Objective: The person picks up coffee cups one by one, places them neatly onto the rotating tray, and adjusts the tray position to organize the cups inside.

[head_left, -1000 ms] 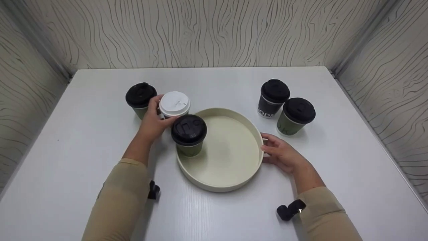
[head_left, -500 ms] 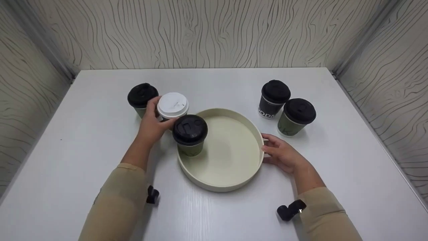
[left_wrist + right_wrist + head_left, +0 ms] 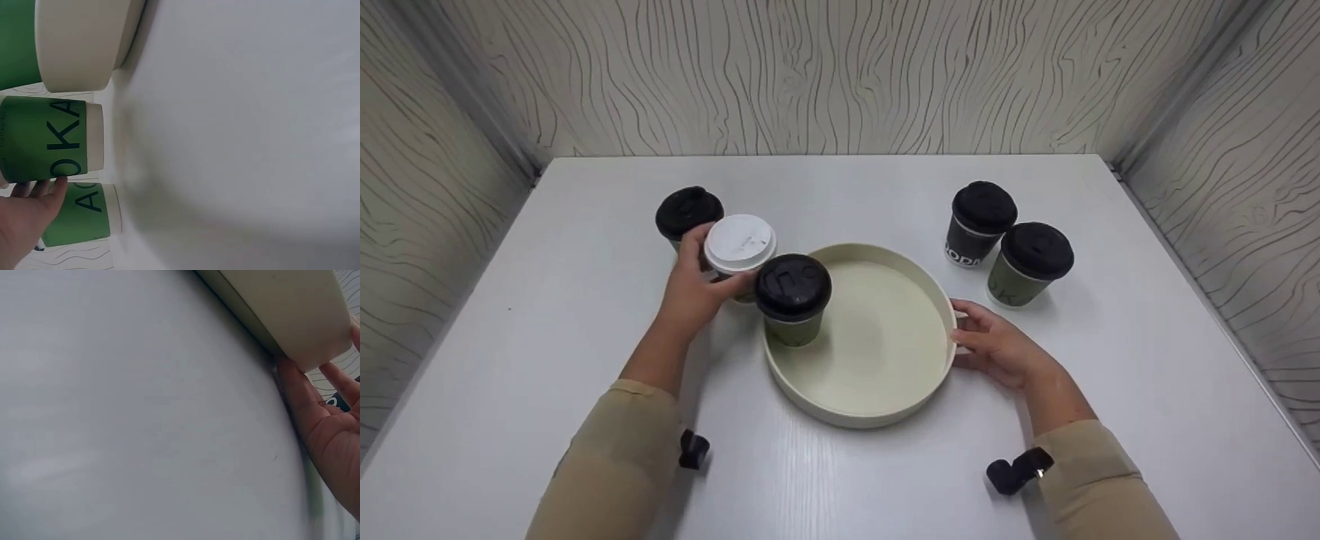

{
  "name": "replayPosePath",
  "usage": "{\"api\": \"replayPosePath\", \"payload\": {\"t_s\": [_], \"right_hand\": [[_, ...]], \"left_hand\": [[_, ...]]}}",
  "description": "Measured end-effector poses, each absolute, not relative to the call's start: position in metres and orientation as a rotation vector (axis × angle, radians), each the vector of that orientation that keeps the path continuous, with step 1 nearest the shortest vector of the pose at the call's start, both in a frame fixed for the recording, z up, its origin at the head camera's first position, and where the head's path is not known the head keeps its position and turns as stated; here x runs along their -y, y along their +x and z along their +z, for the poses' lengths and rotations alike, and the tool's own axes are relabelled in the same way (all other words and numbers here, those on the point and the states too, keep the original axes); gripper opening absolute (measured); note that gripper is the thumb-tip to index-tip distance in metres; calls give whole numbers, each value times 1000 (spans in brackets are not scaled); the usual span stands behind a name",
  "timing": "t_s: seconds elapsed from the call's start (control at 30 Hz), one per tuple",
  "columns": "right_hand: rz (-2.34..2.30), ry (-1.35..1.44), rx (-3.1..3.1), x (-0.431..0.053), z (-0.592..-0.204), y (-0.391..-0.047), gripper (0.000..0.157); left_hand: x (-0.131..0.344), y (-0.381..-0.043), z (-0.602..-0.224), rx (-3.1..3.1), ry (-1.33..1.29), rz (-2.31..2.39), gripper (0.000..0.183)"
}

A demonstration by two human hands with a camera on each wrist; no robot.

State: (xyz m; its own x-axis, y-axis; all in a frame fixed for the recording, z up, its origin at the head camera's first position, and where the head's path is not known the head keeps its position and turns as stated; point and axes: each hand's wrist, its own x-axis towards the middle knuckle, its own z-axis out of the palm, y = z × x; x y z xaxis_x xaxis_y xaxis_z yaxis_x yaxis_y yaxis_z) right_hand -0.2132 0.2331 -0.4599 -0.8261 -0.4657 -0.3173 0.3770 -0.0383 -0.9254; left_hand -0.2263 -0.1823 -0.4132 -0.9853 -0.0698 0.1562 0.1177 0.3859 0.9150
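My left hand grips a paper coffee cup with a white lid. Its green sleeve shows in the left wrist view; whether its base touches the table I cannot tell. A black-lidded green coffee cup stands upright inside the left edge of a round cream tray, close beside the held cup. Behind my left hand is another black-lidded cup, partly hidden. My right hand holds the tray's right side, thumb at the rim and fingers against the outer wall.
Two more black-lidded cups, one dark grey and one green, stand close together behind the right hand. All this is on a white table. Wood-grain-patterned panels rise along its back and sides.
The left hand has drawn the white-lidded cup slightly left and nearer to me. The right hand keeps its place on the tray. The head view has shifted slightly.
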Motion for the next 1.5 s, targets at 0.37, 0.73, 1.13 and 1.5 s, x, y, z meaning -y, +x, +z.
{"api": "replayPosePath", "payload": {"t_s": [0.37,0.73,1.13,1.5], "right_hand": [[-1790,-112,-1733,-235,-453,-214,69],[-1768,-118,-1681,-236,-451,-211,81],[-1702,-150,-1667,-237,-451,-210,84],[-1679,-156,-1741,-245,-452,-213,74]], "left_hand": [[190,-217,-407,2518,-26,-1589,86],[196,-213,-401,2523,2,-1610,86],[200,-210,-398,2519,0,-1631,86],[201,-211,-398,2527,1,-1602,86]]}}
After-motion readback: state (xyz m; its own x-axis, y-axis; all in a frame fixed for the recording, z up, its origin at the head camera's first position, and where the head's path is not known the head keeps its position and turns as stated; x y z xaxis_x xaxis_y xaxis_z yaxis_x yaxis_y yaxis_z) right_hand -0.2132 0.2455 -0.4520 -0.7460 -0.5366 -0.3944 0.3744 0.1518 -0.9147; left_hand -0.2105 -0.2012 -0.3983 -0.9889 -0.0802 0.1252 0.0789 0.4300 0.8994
